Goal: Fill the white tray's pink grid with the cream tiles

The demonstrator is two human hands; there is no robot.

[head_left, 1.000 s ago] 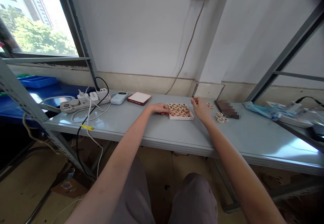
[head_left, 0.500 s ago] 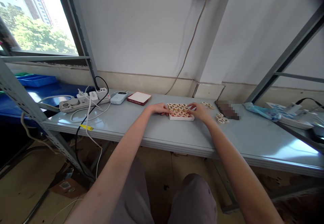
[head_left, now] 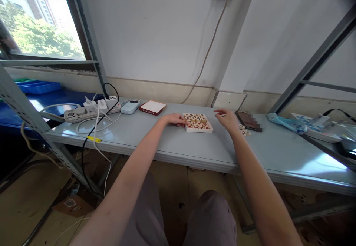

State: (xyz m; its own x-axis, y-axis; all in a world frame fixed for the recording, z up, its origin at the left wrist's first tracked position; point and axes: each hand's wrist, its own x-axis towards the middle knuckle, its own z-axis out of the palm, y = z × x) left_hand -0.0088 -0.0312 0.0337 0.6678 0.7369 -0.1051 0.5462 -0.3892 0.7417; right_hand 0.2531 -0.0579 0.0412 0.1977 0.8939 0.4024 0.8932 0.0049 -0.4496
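Observation:
A shallow white box (head_left: 199, 130) holds rows of round Chinese chess pieces (head_left: 198, 119), marked in dark and in red. My left hand (head_left: 175, 119) grips the box by its left side, thumb and fingers closed at the wall. Off to the right of the box, my right hand (head_left: 226, 119) is over the table with its fingers apart and nothing visible in them. Several loose chess pieces (head_left: 244, 131) lie just beyond its right side, partly hidden by the hand and wrist.
A dark red box lid (head_left: 152, 107) with a white top lies at the back left. Beside it are a pale blue device (head_left: 130, 107) and a power strip (head_left: 79, 114) with cables. At right are a dark phone-like object (head_left: 249, 121) and a blue plastic packet (head_left: 287, 123).
My right hand has left the box and moved right, now covering some of the loose pieces. My left hand stays at the box's left side.

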